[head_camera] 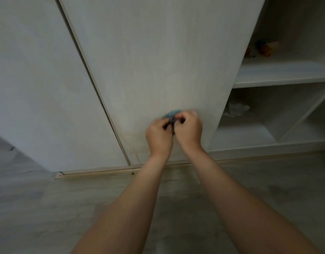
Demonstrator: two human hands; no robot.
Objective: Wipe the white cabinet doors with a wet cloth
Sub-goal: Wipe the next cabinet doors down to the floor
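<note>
A small blue-grey cloth [171,114] is bunched up between both hands, low in front of the middle white cabinet door [158,61]. My left hand [159,136] grips its left side and my right hand [189,130] grips its right side, fingers curled tight. Most of the cloth is hidden inside the fists. Faint streaks and stains show on the door near its lower left corner. A second white door [39,88] stands to the left, behind the middle one on a sliding track. The image is blurred.
Open white shelves [279,77] lie to the right, with small colourful items [264,48] on the upper shelf and a crumpled white thing [236,109] on the lower one. The sliding track [103,171] runs along the grey wooden floor [48,208] below.
</note>
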